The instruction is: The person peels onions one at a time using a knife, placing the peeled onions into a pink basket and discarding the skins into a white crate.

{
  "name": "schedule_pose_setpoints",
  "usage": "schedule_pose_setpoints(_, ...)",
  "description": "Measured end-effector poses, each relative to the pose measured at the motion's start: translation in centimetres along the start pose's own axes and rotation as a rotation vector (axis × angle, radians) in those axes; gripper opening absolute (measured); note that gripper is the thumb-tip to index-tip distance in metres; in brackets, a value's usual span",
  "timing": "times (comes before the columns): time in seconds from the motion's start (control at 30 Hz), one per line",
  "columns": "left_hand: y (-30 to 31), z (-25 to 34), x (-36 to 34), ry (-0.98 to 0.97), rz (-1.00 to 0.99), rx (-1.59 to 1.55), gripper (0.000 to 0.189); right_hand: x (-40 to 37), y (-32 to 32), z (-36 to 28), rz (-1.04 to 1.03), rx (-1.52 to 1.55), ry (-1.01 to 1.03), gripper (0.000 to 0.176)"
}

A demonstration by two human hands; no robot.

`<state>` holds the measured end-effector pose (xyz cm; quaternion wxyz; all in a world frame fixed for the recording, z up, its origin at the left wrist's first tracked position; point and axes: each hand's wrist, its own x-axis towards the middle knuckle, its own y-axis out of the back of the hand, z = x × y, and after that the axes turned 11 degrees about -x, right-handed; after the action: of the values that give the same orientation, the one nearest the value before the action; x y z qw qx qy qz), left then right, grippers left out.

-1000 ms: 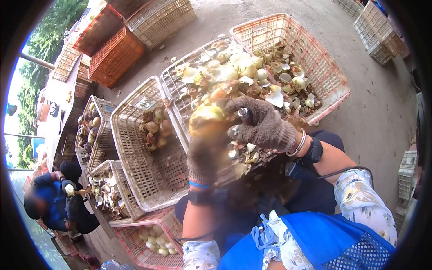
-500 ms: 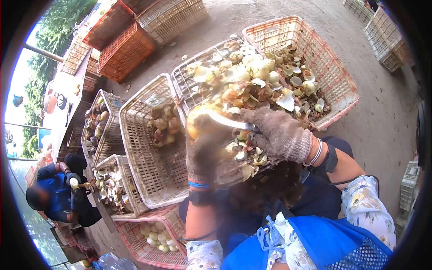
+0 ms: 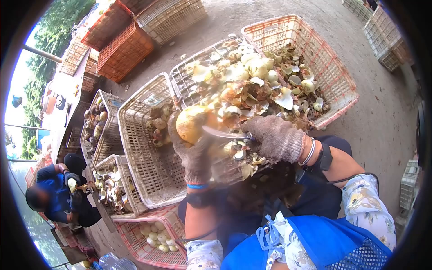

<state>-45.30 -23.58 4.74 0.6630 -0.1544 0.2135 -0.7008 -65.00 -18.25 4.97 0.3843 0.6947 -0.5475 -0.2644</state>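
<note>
My left hand (image 3: 197, 158), in a brown knit glove, is wrapped around a yellow-brown onion (image 3: 191, 125) above the crates. The gloved right hand (image 3: 278, 139) grips a knife (image 3: 225, 133) by its handle. Its curved blade points left, the tip close to the onion's right side. Under and behind both hands lies a heap of onion peelings (image 3: 252, 96) with some pale peeled onions (image 3: 256, 67) on top. Blur softens the left hand and the space below the blade.
At my left stands a crate (image 3: 135, 171) holding unpeeled onions (image 3: 159, 123). A red-rimmed crate (image 3: 330, 72) holds more peelings. Below left, another crate (image 3: 130, 245) contains peeled onions. A person in blue (image 3: 56, 193) works at far left. Orange crates (image 3: 126, 51) are stacked behind.
My left hand and the onion have shifted slightly left, and the onion shows more clearly. The knife blade has dropped lower in view, beside the onion instead of across its upper side.
</note>
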Motion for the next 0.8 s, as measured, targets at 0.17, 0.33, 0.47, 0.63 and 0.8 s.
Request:
schedule_pose_setpoints(0.17,1.6,-0.9,0.4,-0.128,-0.054,0.158,0.078,0.5,0.6,-0.1,-0.204,-0.004,-0.117,0.033)
schedule_pose_setpoints(0.33,1.1,-0.5,0.1,-0.030,-0.237,0.131,0.070,1.7,-0.3,2.4,-0.011,-0.258,0.053,0.038)
schedule_pose_setpoints(0.47,3.2,-1.9,-0.5,0.058,-0.336,0.309,0.062,2.0,0.0,3.4,0.114,-0.398,0.147,0.045)
schedule_pose_setpoints(0.63,1.9,-0.5,-0.7,0.286,-0.215,0.005,0.080,1.3,0.5,2.3,-0.026,-0.244,0.077,0.035)
schedule_pose_setpoints(0.8,2.0,-0.7,-0.1,0.048,-0.097,0.019,0.091,0.0,0.2,-0.2,-0.147,0.155,-0.105,0.021)
